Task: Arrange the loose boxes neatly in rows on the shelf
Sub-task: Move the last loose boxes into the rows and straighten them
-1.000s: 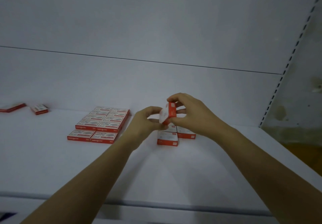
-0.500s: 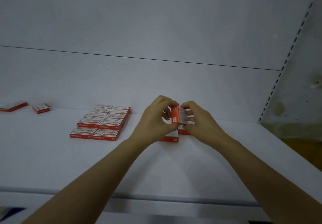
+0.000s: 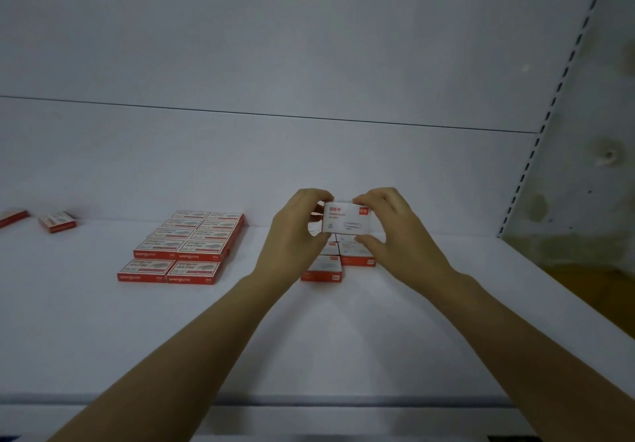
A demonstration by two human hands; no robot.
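— Both hands pinch one white box [image 3: 347, 218]: the left hand [image 3: 295, 232] on its left end, the right hand [image 3: 395, 232] on its right end, fingers curled round it.
— Where is it?
— Held above the shelf [image 3: 309, 338], printed face toward the camera, over a small cluster of boxes [image 3: 323, 268].
— And the others?
— To the left, red boxes [image 3: 192, 245] lie in two-wide rows. Two loose boxes [image 3: 56, 221] sit farther left.

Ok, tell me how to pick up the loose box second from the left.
Come from above and pinch the loose box across its two long sides. It lies flat with bare shelf all round, so both sides look reachable.
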